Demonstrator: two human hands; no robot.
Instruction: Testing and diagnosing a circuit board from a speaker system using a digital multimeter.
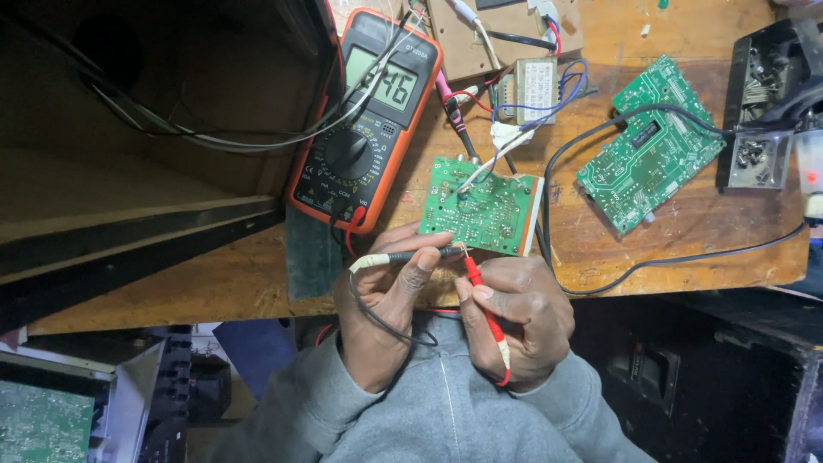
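At the counter [214,283] edge, left hand [386,291] grips the black probe [411,255], right hand [519,317] grips the red probe [480,296], tips nearly touching at the small circuit board [480,206]; a slip could bridge solder joints.

The black probe [410,255] lies nearly level, gripped along its shaft in the left hand [386,296], its tip toward the lower edge of the small green circuit board [482,208]. The red probe [482,302] slants up and left from the right hand [514,317], its tip apparently touching the same edge. The board lies flat on the wooden bench [686,240], solder side up.
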